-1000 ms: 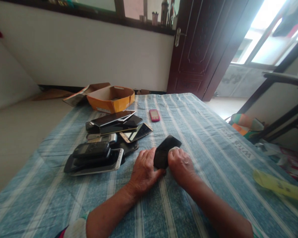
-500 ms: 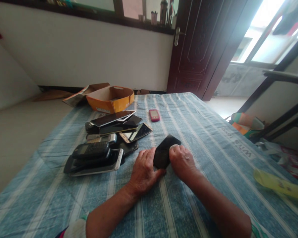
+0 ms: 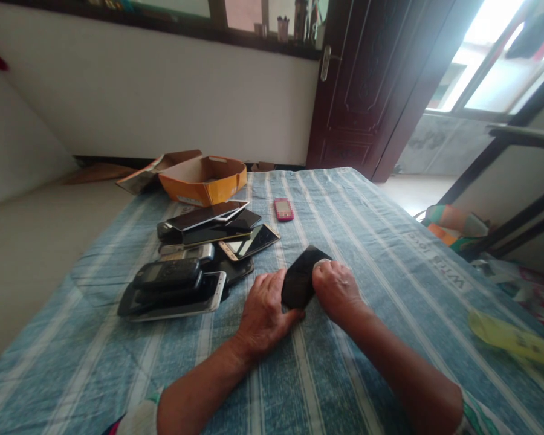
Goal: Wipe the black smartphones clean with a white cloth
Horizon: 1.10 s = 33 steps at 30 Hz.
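Observation:
A black smartphone [image 3: 300, 279] lies dark face up on the striped cloth, turned at an angle. My left hand [image 3: 263, 311] grips its left edge and near corner, fingers along the side and thumb at the bottom. On the phone's right side presses my right hand [image 3: 338, 290], its fingers curled around a small white cloth-like piece [image 3: 323, 262], of which only a bit shows. Left of my hands lies a loose pile of phones: a black keypad phone [image 3: 167, 275], a white-edged smartphone [image 3: 217, 293], a gold-framed smartphone [image 3: 250, 243] and several others.
An open orange cardboard box [image 3: 204, 192] stands behind the pile, its lid flap leaning left. A small pink phone [image 3: 283, 209] lies alone near the far side. Striped blue cloth [image 3: 381, 362] covers the table. Something yellow [image 3: 510, 338] lies at the right edge.
My right hand has shifted slightly right and up over the smartphone with the white piece. My left hand keeps its grip. The whole view has moved a little.

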Available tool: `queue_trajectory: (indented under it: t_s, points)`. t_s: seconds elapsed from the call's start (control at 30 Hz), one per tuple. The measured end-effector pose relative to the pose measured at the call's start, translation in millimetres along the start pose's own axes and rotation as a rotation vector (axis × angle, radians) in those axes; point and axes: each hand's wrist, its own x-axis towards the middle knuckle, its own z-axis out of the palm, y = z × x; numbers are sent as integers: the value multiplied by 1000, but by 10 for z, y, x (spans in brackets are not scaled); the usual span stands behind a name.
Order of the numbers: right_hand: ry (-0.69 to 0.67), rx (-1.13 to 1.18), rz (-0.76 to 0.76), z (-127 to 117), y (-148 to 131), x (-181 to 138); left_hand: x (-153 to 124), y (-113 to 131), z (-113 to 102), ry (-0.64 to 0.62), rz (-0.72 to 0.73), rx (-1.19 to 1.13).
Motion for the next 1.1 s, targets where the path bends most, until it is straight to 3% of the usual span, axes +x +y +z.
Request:
queue_trajectory:
  t_s: [0.23, 0.47, 0.7, 0.8, 1.0, 1.1]
  points:
    - [114, 40, -181, -25, -234, -264, -2, 5, 17, 6, 3, 17]
    - [19, 21, -84, -40, -39, -134, 4, 12, -5, -11, -17, -18]
    - [147, 118, -225, -61, -234, -298, -2, -2, 8, 20, 24, 2]
    - [151, 118, -268, 16, -198, -250, 7, 12, -6, 9, 12, -1]
    - [65, 99, -148, 139, 93, 76, 16, 32, -26, -19, -18, -22]
    - [63, 135, -108, 140, 74, 129, 7, 21, -12, -13, -17, -26]
